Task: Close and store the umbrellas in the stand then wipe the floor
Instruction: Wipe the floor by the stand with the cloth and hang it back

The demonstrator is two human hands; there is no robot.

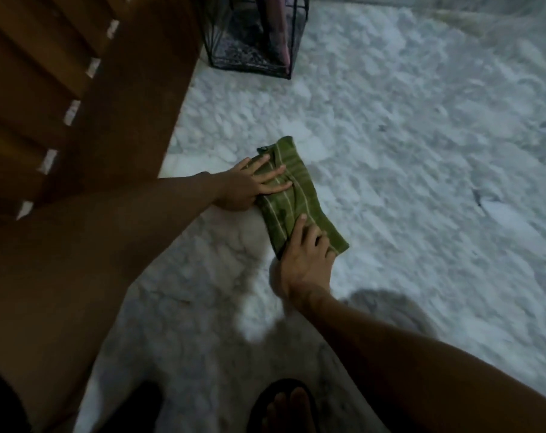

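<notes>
cloth: green striped cloth (292,195) folded, lying on white marble floor (421,151)
left hand (249,185): fingers straight, pressing flat on cloth's far end
right hand (306,254): fingers extended, pressing cloth's near end
stand: black wire stand (234,51) beside wooden door (124,89); holds pink umbrella (278,29)

no readable text, no labels, no brands, no numbers anywhere in view
</notes>
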